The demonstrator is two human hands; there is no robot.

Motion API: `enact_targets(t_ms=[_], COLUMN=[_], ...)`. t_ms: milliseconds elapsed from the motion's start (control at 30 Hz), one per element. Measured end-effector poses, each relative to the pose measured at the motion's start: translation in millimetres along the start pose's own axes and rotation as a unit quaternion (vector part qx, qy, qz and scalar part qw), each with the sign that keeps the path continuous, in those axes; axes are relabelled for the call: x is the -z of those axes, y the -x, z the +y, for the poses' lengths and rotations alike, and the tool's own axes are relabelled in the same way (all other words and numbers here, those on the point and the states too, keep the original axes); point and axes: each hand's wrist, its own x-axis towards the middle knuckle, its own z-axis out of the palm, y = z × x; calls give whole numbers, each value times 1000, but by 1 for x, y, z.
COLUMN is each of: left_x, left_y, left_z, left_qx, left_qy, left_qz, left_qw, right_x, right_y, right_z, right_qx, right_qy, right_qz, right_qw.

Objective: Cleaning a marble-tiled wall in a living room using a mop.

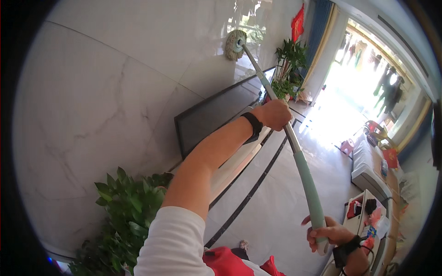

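A long-handled mop (304, 172) runs slantwise from the lower right up to the wall. Its round, beige string head (235, 45) is up against the glossy marble-look wall (133, 60). My left hand (275, 115), with a black band on the wrist, is closed round the metal part of the pole about midway. Lower down, the fingers of my right hand (330, 233) curl round the pale green grip near its end. A dark band and a thin cord are on that wrist. Below the mop head stands a television (221, 110), partly hidden behind my left forearm.
A leafy green plant (129, 207) stands at lower left, and another plant (291, 57) beyond the television. A low white table (363, 216) holding small items is at right, near a cushioned seat (368, 165). Clothes (391, 89) hang by the bright window.
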Motion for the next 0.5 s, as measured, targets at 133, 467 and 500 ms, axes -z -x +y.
enact_targets(t_ms=[133,467,500], left_x=[25,86,93], left_y=[10,8,13], left_z=[10,81,89], left_qx=[24,6,9], left_qy=[-15,50,50], left_qz=[1,34,34], left_qw=[1000,998,998], right_x=[-39,-33,-21], right_y=[50,148,169], right_z=[-4,77,80], right_qx=[66,160,162], right_qy=[299,701,702], right_qz=[227,561,559], right_qw=[925,411,410])
